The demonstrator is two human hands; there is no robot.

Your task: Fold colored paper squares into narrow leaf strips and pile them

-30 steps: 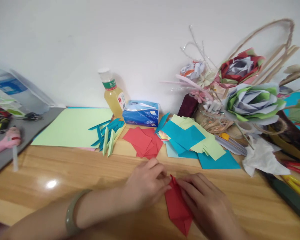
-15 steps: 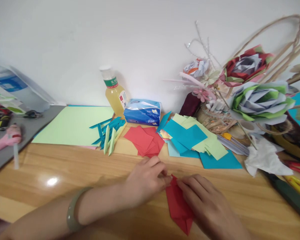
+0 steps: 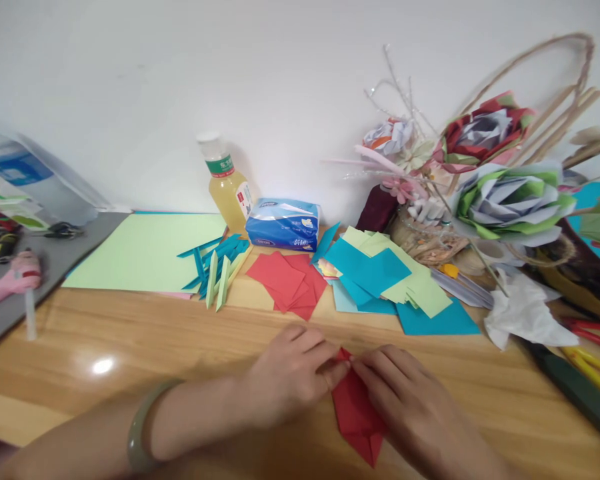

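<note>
While the folded red paper [image 3: 356, 407] lies on the desk [image 3: 145, 340], my left hand [image 3: 300, 367] now touches farther across its tip, beside my curled right hand [image 3: 413, 393]; whether they pinch, I cannot tell.

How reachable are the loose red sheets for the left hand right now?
Probably yes: the red sheets lie just beyond the left hand, with nothing visible between them. Its fingertips are on the folded red paper, though, so it would likely have to leave that first.
</note>
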